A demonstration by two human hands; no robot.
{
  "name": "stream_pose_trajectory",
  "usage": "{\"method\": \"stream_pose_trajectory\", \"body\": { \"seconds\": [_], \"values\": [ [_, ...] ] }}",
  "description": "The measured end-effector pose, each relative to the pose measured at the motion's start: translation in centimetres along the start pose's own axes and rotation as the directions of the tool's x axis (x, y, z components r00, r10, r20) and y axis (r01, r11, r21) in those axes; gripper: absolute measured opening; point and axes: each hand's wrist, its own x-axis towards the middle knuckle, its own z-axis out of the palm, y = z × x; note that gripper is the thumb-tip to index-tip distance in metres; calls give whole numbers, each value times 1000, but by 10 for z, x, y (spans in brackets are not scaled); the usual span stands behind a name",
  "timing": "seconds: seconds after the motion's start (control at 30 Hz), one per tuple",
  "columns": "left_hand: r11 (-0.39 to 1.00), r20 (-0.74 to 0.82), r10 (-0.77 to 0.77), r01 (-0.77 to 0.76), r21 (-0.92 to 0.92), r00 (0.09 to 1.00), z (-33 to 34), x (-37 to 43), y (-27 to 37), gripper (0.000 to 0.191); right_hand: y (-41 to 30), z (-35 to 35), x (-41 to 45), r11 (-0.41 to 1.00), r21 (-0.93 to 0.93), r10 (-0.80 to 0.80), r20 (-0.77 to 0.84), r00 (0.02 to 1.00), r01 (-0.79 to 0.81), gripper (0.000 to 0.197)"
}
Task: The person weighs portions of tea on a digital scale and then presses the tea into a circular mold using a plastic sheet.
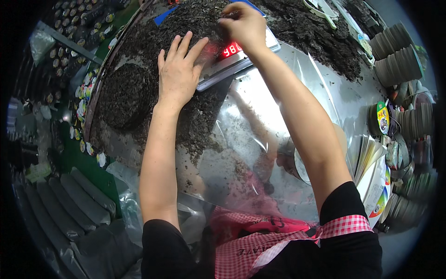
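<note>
My left hand (179,71) lies with spread fingers at the near edge of a heap of dark dried flakes (198,17), perhaps seaweed. Above a digital scale (223,75) with a lit red display, my right hand (244,26) is curled, its fingertips drawn together and blurred. Dark flakes show by those fingers; whether they are pinched or lie behind cannot be told. Left of my left hand sits a round, flat cake of the same dark material (127,96). A clear plastic sheet (258,139) covers the metal table in front of me.
At the upper right, a white scoop (322,12) rests near more dark flakes (313,38). Stacks of round discs (397,66) and a fanned pile of paper (369,157) line the right side. Long dark wrapped rolls (83,198) lie at the lower left, beyond the table edge.
</note>
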Motion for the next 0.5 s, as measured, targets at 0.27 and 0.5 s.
{"method": "stream_pose_trajectory", "body": {
  "seconds": [0.27,0.5],
  "values": [
    [988,-251,-16,53,142,968,3,27,13,52,34,-41,-4,594,746,565,-121,816,-301,81],
    [914,-406,-129,-50,-403,905,-6,27,35,73,7,-16,-46,437,884,544,-110,832,-169,49]
  ]
}}
